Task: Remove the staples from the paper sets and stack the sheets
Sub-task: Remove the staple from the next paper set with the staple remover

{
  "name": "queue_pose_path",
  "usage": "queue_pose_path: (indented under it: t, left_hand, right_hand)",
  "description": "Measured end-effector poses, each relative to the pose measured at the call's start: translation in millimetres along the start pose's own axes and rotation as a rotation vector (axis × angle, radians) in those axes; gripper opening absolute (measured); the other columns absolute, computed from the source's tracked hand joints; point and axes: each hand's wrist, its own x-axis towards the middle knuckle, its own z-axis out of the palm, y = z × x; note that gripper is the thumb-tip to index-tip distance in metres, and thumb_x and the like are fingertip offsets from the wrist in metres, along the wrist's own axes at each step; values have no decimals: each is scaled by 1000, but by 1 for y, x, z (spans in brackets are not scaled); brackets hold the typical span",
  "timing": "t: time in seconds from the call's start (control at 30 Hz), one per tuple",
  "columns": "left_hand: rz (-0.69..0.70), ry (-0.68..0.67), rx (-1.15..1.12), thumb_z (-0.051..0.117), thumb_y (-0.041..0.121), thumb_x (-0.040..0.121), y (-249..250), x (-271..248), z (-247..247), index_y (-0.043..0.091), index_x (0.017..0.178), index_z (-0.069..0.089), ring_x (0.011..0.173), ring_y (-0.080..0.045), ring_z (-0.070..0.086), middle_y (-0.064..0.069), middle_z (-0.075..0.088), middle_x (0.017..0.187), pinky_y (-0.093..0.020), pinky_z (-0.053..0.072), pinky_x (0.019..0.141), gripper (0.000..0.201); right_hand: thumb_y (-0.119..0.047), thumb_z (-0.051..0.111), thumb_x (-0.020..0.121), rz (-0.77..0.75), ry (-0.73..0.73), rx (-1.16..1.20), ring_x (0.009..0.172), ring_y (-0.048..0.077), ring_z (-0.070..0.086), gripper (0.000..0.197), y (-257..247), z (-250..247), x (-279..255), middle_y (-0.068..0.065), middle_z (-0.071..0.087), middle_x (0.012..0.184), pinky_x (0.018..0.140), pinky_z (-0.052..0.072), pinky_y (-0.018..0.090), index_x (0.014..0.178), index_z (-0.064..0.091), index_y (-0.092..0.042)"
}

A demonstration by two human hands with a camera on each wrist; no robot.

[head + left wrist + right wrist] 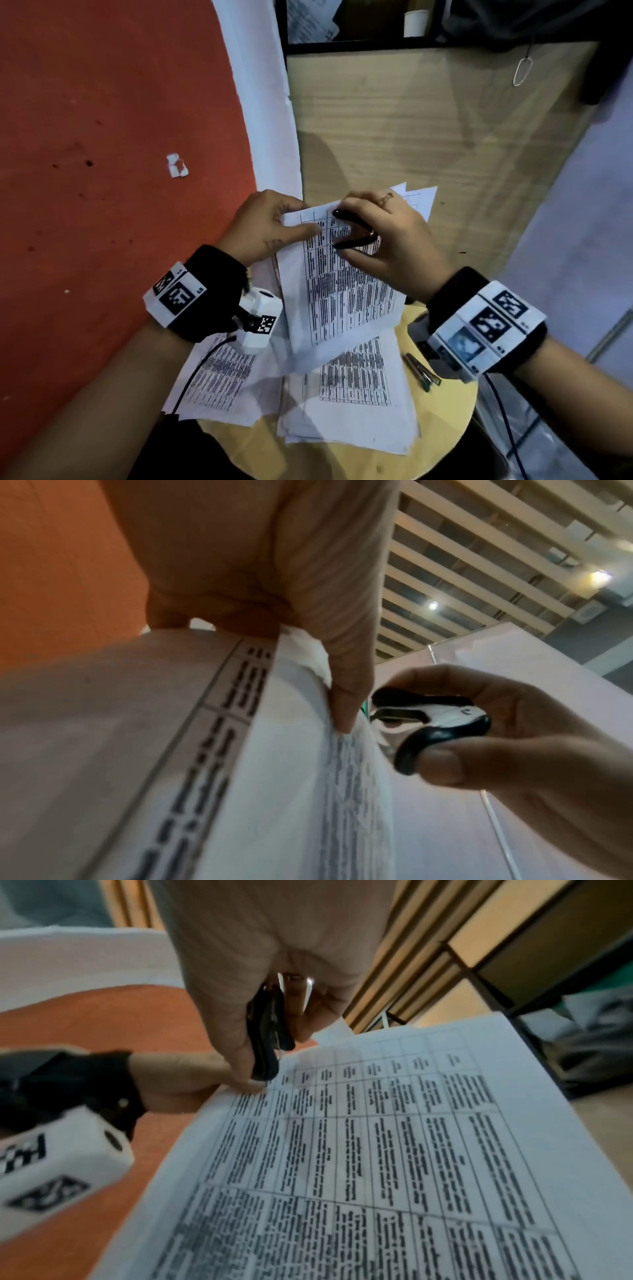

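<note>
A set of printed sheets (346, 287) with black tables is held up over a round table. My left hand (270, 226) pinches its top left corner, thumb on the front (346, 696), other fingers behind. My right hand (383, 240) grips a black staple remover (352, 229), thumb and fingers on its two wings, its jaws spread and pointing left over the top of the page. The remover (428, 721) hangs just right of the left thumb. In the right wrist view the remover (267, 1037) touches the sheet's top edge (377, 1123). No staple is visible.
Loose printed sheets (356, 387) and another pile (219, 377) lie on the round wooden table (442, 428). A stapler (423, 371) lies at the table's right. A wooden cabinet (411, 120) stands ahead, a red floor (102, 137) to the left.
</note>
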Motion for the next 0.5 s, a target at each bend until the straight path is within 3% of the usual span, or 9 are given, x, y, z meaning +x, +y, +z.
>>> queue_pose_path:
  t: [0.1, 0.17, 0.23, 0.33, 0.5]
  left_hand:
    - [-6, -1, -52, 71, 47, 62, 5, 1, -1, 38, 62, 69, 57, 0, 47, 7, 58, 59, -25, 35, 57, 9]
    - [-16, -18, -85, 70, 48, 60, 8, 0, -3, 35, 62, 71, 57, 1, 44, 5, 53, 58, -23, 34, 55, 13]
    - [-10, -21, -74, 69, 50, 58, 10, -1, -5, 28, 66, 73, 58, 2, 44, 0, 54, 58, -22, 34, 55, 24]
    - [-7, -20, -43, 66, 51, 57, 11, -2, -6, 16, 77, 73, 65, -4, 49, -20, 61, 66, -29, 38, 61, 41]
    - [-37, -21, -37, 65, 53, 58, 10, -5, -7, 6, 74, 72, 67, -10, 47, -8, 54, 66, -31, 39, 64, 49]
  right_hand:
    - [-18, 69, 68, -99, 21, -165, 88, 29, 62, 36, -10, 7, 5, 7, 65, 104, 55, 54, 37, 102, 66, -8]
    - [-15, 69, 67, -123, 19, -163, 83, 29, 63, 35, -13, 9, 6, 7, 65, 102, 47, 52, 36, 101, 66, -9]
    - [-11, 68, 67, -157, 20, -153, 82, 30, 64, 34, -16, 10, 6, 8, 65, 102, 46, 52, 36, 101, 66, -7]
    - [-8, 67, 67, -186, 13, -157, 81, 30, 64, 32, -20, 12, 7, 10, 66, 100, 45, 52, 36, 99, 68, -6]
    - [-4, 69, 65, -203, 25, -168, 79, 29, 63, 30, -24, 13, 10, 11, 66, 95, 43, 50, 34, 95, 68, -5]
